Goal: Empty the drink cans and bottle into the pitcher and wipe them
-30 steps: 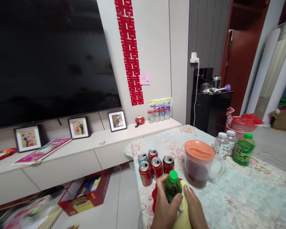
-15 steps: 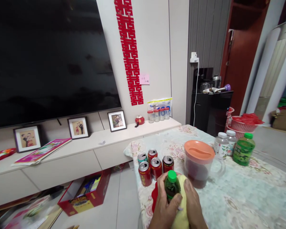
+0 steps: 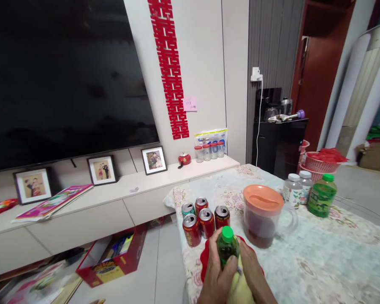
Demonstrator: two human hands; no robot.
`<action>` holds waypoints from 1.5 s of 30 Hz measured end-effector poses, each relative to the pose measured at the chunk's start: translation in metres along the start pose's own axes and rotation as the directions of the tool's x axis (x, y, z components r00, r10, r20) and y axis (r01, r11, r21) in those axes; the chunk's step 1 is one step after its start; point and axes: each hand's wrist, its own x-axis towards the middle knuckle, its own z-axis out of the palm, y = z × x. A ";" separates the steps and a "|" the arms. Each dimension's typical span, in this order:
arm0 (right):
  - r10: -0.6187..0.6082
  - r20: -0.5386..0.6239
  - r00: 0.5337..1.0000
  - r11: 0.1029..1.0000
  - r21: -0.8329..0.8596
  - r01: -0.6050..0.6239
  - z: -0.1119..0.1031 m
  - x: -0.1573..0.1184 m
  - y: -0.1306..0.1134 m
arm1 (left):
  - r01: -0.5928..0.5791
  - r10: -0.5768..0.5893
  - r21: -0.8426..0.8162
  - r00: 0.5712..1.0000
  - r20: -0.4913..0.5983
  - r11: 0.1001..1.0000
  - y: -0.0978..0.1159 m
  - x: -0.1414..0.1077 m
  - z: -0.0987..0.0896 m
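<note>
A green plastic bottle (image 3: 227,252) with a bright green cap stands upright in front of me, dark liquid showing inside. My left hand (image 3: 214,276) is wrapped around its left side, the thumb across the front. My right hand (image 3: 252,270) is closed on a pale yellow cloth (image 3: 240,288) pressed to the bottle's right side; its fingertips are partly hidden. A red scalloped-edged plate or mat (image 3: 204,262) lies underneath, mostly covered by my hands. Just beyond sit several opened drink cans (image 3: 191,231).
A clear pitcher (image 3: 260,230) with an orange lid and dark liquid stands right of my hands. Farther right are two clear bottles (image 3: 292,191) and a large green bottle (image 3: 322,197). A flowered cloth covers the table (image 3: 323,253). A red box (image 3: 114,257) sits on the floor.
My right hand and the yellow cloth have shifted slightly inward and down along the bottle, uncovering more of the red rim on the right. My left hand keeps its hold.
</note>
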 end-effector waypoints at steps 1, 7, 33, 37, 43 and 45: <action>0.004 -0.015 1.000 1.000 0.002 -0.004 0.001 -0.003 0.000 | 0.008 -0.008 0.008 1.000 0.010 1.000 0.003 -0.001 -0.001; 0.124 -0.175 0.977 0.989 0.099 -0.107 0.004 -0.025 -0.019 | 0.009 -0.011 0.062 1.000 0.025 0.998 0.002 0.001 -0.004; -0.384 0.475 0.792 0.338 -0.726 0.599 0.015 -0.018 -0.165 | 0.138 -0.130 0.077 0.987 -0.097 0.987 -0.019 0.008 0.004; -0.290 0.505 0.813 0.446 -0.681 0.581 0.024 -0.009 -0.182 | 0.086 -0.079 0.054 0.989 -0.127 0.995 -0.018 0.006 0.005; -0.216 0.551 0.806 0.690 -0.498 0.526 0.022 0.021 -0.183 | 0.050 -0.049 0.005 0.993 -0.104 0.999 0.000 -0.002 0.003; -0.187 0.592 0.784 0.797 -0.375 0.474 0.015 0.032 -0.179 | 0.006 -0.005 0.009 0.996 -0.088 1.000 0.002 -0.003 0.003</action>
